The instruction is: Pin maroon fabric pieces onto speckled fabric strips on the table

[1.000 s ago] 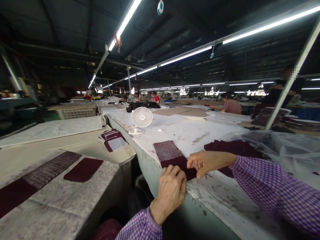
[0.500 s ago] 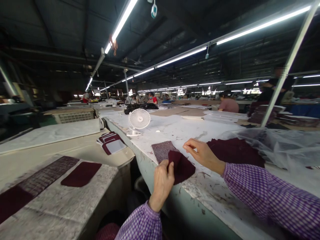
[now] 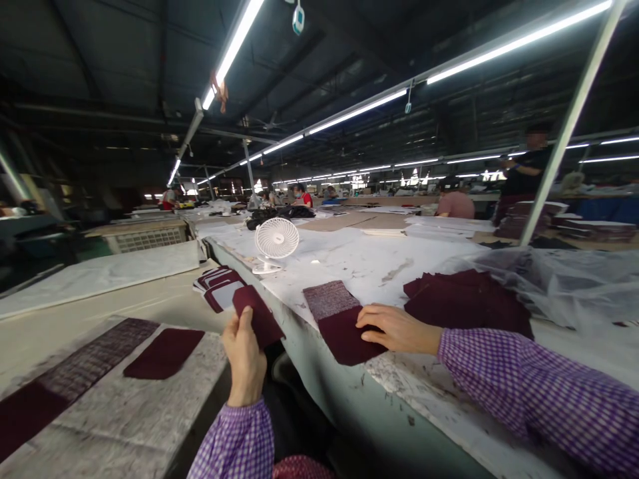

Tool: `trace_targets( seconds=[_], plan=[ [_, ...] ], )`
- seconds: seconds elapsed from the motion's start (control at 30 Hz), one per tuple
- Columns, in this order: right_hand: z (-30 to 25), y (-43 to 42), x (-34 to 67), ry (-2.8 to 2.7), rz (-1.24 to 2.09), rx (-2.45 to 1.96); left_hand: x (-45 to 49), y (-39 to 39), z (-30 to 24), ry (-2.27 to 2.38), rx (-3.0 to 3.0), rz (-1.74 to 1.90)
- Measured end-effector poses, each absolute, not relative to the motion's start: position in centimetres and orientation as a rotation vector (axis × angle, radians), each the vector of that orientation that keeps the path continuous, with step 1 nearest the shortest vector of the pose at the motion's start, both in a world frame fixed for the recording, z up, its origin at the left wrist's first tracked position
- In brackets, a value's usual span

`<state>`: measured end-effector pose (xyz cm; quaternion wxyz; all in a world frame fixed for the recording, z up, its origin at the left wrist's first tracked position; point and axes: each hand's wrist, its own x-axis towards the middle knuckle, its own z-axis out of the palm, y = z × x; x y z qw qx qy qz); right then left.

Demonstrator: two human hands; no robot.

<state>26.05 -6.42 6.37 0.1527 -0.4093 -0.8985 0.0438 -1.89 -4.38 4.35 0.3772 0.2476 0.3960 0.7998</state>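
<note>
Between the thumb and fingers of my left hand [image 3: 244, 356] is a maroon fabric piece [image 3: 258, 318], held up over the gap between the two tables. My right hand [image 3: 392, 327] lies with fingers stretched out on another maroon piece [image 3: 344, 338] at the edge of the white table [image 3: 344, 249]. Just beyond that piece a speckled purple-grey patch [image 3: 330, 299] shows. To the right of my hand is a larger pile of maroon fabric [image 3: 466, 303].
A small white fan [image 3: 276, 239] stands near the table edge. On the left table lie a single maroon piece [image 3: 164, 352], a speckled strip [image 3: 102, 356] and a stack of maroon-edged pieces [image 3: 219, 287]. Clear plastic sheeting [image 3: 574, 279] covers the right side. Co-workers are farther back.
My left hand has moved left, lifting a maroon piece off the white table. My right hand has come down onto the maroon piece left there, its fingers now stretched out.
</note>
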Motion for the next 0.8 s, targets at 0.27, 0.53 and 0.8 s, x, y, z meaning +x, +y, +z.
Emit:
trace_targets(
  seconds=[0.27, 0.53, 0.8],
  plan=[
    [7.4, -6.0, 26.8, -1.752, 1.357, -1.469, 6.3, -10.2, 4.0, 1.053, 2.215, 1.344],
    [7.6, -6.3, 27.4, -1.988, 1.14, -1.382, 6.4, -10.6, 4.7, 0.858, 2.348, 1.152],
    [7.0, -5.3, 28.0, -2.102, 1.013, -1.342, 9.0, -4.6, 4.5, 1.145, 2.237, 1.032]
  ],
)
